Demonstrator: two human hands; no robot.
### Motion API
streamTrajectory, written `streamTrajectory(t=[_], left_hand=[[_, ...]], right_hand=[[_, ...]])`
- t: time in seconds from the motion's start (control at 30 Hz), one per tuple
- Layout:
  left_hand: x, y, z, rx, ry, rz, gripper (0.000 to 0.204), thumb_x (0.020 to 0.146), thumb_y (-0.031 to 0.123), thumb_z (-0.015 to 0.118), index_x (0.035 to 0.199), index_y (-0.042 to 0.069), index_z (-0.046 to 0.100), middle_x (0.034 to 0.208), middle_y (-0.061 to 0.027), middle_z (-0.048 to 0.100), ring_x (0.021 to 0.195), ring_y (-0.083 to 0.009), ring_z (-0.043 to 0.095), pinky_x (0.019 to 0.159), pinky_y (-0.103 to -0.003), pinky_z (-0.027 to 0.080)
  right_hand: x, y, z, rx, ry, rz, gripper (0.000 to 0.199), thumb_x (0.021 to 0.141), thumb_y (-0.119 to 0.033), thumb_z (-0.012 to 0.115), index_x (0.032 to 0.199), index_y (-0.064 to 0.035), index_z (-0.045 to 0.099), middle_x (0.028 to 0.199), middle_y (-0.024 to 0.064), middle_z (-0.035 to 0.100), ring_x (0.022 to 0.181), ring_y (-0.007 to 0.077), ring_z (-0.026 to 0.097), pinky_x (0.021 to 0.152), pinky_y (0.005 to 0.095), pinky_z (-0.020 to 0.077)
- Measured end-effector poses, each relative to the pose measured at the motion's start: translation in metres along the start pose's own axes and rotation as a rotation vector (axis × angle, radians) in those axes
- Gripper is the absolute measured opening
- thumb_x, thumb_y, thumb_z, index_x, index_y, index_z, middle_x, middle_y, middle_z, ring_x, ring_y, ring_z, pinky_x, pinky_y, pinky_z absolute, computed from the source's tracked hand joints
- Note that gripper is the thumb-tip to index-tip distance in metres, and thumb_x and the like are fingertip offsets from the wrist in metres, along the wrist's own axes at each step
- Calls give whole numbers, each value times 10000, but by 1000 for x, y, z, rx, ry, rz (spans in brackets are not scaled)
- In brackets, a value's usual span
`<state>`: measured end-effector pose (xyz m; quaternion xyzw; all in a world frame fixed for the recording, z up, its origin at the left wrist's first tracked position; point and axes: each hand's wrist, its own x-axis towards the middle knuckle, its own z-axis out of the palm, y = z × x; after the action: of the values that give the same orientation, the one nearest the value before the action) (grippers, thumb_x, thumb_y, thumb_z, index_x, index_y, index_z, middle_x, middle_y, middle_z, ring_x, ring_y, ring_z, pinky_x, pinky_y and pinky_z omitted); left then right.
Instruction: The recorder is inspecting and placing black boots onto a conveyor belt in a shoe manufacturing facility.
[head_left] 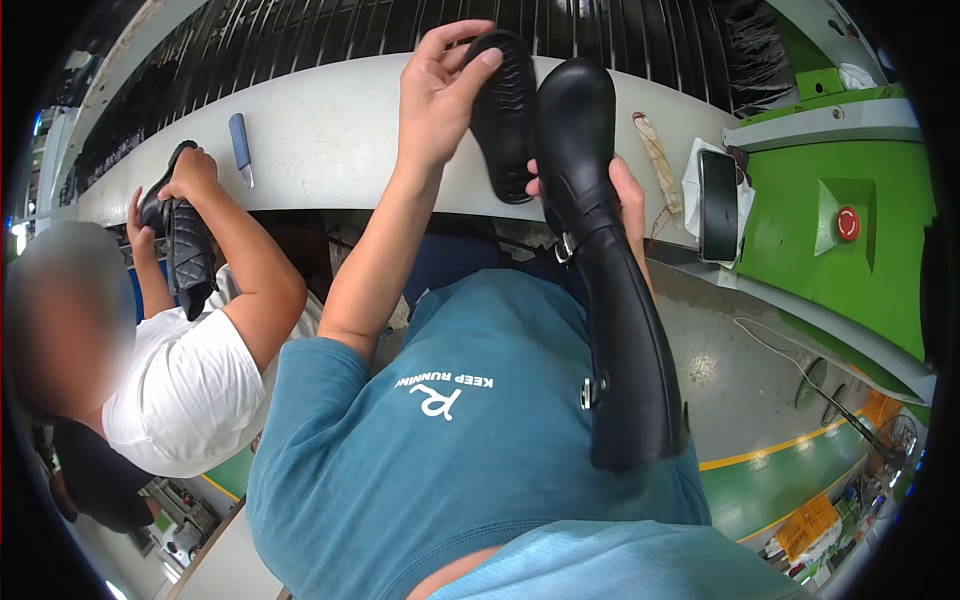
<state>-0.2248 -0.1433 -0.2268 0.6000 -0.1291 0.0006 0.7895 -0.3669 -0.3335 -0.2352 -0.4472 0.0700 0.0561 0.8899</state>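
Slippage threatens: left hand (435, 100) pinches a black ribbed insole (505, 115) by fingertips only, while right hand (620, 200) clasps the tall glossy black boot (610, 290) mid-shaft, top-heavy above the pale curved surface (330, 140).

A tall black boot (610, 300) and a black insole (505, 115), both held up over the pale workbench edge.

The boot is glossy and smooth, with a rounded toe that points up and away, and its long shaft comes down toward the person's body, ending in an open top low in the picture. Two small metal buckles sit on its left side, one at the ankle and one lower on the shaft. The insole is flat, oval and matte, with a ribbed pattern on the face that we see. It stands nearly upright, just beside the foot part of the boot, on its left, touching or almost touching it.
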Motion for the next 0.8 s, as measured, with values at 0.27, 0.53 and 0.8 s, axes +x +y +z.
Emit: streamTrajectory(t=[0.27, 0.53, 0.8], left_hand=[[-23, 35, 27, -111, -150, 44, 411, 1033, 96, 788, 1413, -19, 683, 1306, -166, 789, 1183, -197, 753, 1050, -340, 600], [-34, 35, 33, 57, -188, 198, 609, 883, 84, 934, 1424, -22, 675, 1305, -174, 791, 1198, -236, 762, 1073, -369, 606], [-35, 34, 34, 72, -170, 223, 558, 888, 70, 933, 1385, -28, 699, 1276, -180, 801, 1170, -243, 775, 1054, -376, 624]], right_hand=[[-11, -2, 18, -107, -36, -55, 720, 1076, -550, 495, 1428, 76, 537, 1165, 212, 726, 947, 227, 779, 811, 313, 616], [-10, 2, 21, -177, -84, -81, 774, 1041, -583, 559, 1439, 80, 514, 1065, 218, 751, 878, 201, 770, 711, 290, 611], [-11, 0, 21, -195, -90, -81, 763, 1036, -587, 561, 1422, 71, 520, 1034, 215, 756, 836, 186, 761, 700, 287, 607]])
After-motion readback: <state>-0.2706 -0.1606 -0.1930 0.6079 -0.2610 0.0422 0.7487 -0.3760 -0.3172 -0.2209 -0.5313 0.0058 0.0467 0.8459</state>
